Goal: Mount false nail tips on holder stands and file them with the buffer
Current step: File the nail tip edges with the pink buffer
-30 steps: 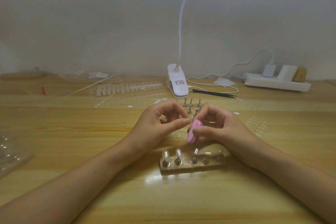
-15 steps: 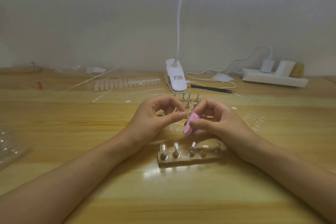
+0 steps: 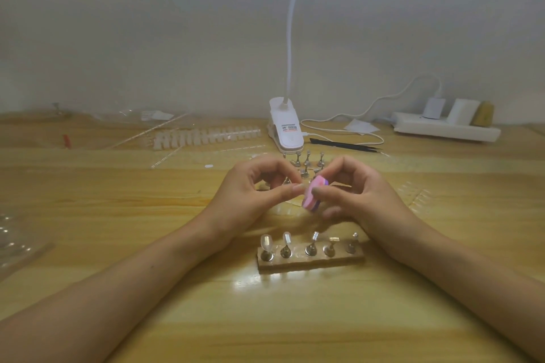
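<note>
Holder stands [image 3: 310,247] sit in wooden base [image 3: 339,261].

At the far edge of my wooden table [image 3: 88,209], a white clip lamp [image 3: 285,130] stands by the wall, with a white cable [image 3: 339,126] looping to its right. Black tweezers [image 3: 345,145] lie beside it and a power strip [image 3: 442,130] sits farther right. Clear plastic packaging [image 3: 17,242] is at my far left.

One head-worn wide-angle camera is looking forward and slightly down across the tabletop [image 3: 132,244] toward the far wall [image 3: 147,38], sitting close to the left hand [image 3: 253,194] and right hand [image 3: 359,194].
</note>
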